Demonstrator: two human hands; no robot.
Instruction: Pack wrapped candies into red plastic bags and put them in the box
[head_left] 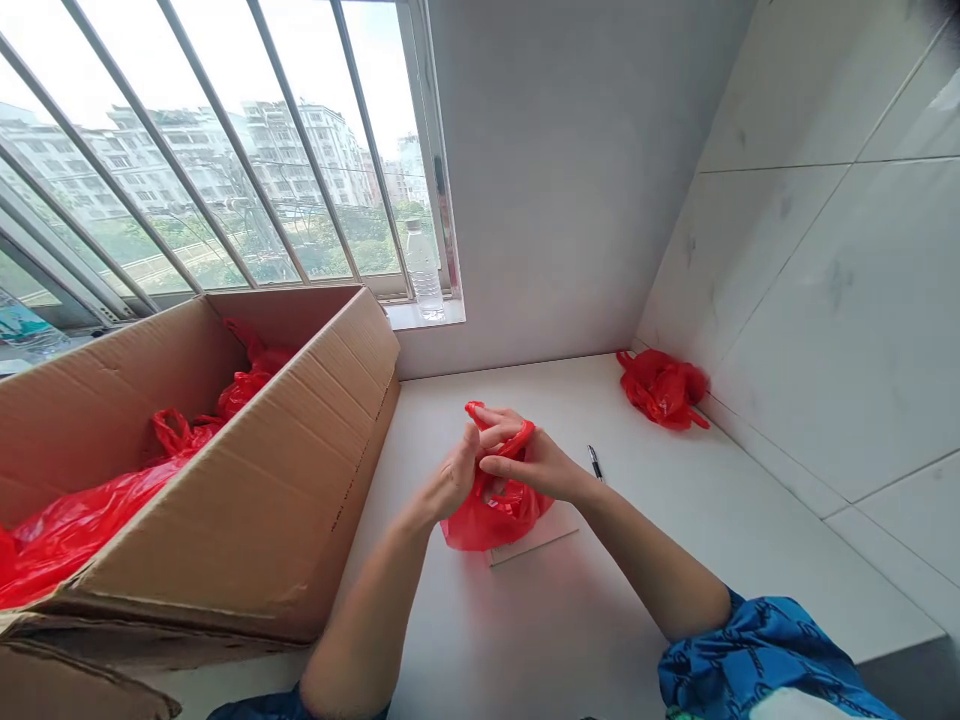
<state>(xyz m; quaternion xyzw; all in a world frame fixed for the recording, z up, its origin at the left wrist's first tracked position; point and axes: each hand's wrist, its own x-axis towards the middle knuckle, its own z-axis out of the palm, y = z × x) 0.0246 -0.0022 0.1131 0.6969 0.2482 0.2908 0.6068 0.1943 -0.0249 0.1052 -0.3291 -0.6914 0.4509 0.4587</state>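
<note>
A red plastic bag [491,525] stands on the white counter in front of me, its handles pulled up between my hands. One handle loops over the fingers of my right hand [534,462], whose thumb points left. My left hand [454,478] meets it at the bag's top, thumb raised and its other fingers partly hidden. A small red end of the bag shows above the fingertips. Under the bag lies a thin, pale flat board or pad [536,540], partly covered.
At left stands a large open cardboard box [300,480] with red plastic bags [112,510] inside. A pen [595,463] lies right of my hands. Another red bag [664,388] sits in the back right corner. A clear bottle [425,275] stands on the sill by the barred window.
</note>
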